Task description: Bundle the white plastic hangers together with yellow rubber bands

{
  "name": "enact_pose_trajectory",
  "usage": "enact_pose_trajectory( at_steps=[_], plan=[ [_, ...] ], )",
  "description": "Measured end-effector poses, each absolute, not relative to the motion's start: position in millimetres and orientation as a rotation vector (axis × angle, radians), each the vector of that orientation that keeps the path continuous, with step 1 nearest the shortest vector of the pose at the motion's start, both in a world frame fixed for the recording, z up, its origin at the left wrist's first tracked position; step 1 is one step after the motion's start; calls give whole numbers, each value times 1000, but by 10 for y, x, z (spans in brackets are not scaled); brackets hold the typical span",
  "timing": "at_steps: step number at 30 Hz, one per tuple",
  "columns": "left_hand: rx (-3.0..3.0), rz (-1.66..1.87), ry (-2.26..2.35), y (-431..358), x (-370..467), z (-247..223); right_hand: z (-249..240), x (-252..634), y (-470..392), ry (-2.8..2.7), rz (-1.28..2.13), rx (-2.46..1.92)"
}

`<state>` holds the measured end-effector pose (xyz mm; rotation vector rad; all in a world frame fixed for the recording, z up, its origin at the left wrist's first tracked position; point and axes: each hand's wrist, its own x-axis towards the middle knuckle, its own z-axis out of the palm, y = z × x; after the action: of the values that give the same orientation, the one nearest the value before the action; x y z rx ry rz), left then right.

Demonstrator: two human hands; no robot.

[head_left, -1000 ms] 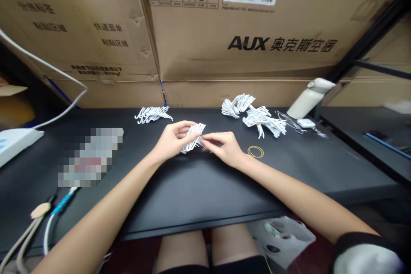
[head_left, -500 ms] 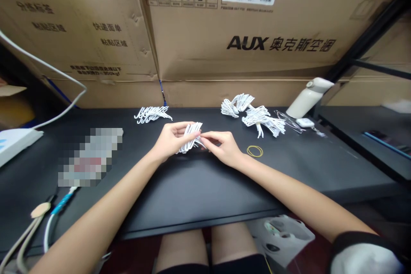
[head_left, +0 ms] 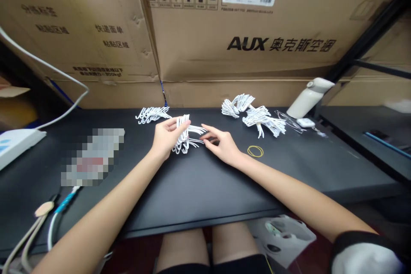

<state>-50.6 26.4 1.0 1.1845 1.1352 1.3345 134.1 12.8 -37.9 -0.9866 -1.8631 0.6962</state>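
My left hand [head_left: 165,137] is closed around a bundle of white wire hooks [head_left: 182,137], thumb across the front, curved ends hanging below. Their straight ends point right, toward my right hand [head_left: 221,144]. That hand has its thumb and fingers parted around the tips of the hooks; whether it touches them I cannot tell. Behind my left hand lies a loose pile of white hooks [head_left: 150,114]. Farther right are bunched white hooks, one bunch at the back [head_left: 239,103] and another in front [head_left: 263,120]. Yellow rubber bands [head_left: 255,151] lie right of my right hand.
Cardboard boxes [head_left: 250,64] stand along the back of the black table [head_left: 192,192]. A white bottle [head_left: 310,97], glasses [head_left: 290,122] and a white earphone case [head_left: 305,123] are at the right. A blurred-out flat object [head_left: 93,158] with a cable [head_left: 66,201] lies left.
My left hand has shifted slightly left and up with the hooks, turning them more upright. My right thumb and fingers have parted and come away from the bundle's middle.
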Motion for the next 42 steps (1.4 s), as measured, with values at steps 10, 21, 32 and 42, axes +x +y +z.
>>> enact_pose_trajectory(
  at_steps=[10, 21, 32, 42],
  plan=[
    [1221, 1318, 1126, 271, -504, -25, -359, 1377, 166, -1978, 618, -1046],
    [1101, 1326, 1108, 273, -478, -25, -315, 1426, 193, -2151, 618, -1151],
    [872, 1301, 1074, 297, -464, -18, -172, 1602, 271, -2208, 635, -1284],
    [1000, 1307, 1074, 311, -490, -64, -99, 1777, 386, -2269, 768, -1234]
  ],
)
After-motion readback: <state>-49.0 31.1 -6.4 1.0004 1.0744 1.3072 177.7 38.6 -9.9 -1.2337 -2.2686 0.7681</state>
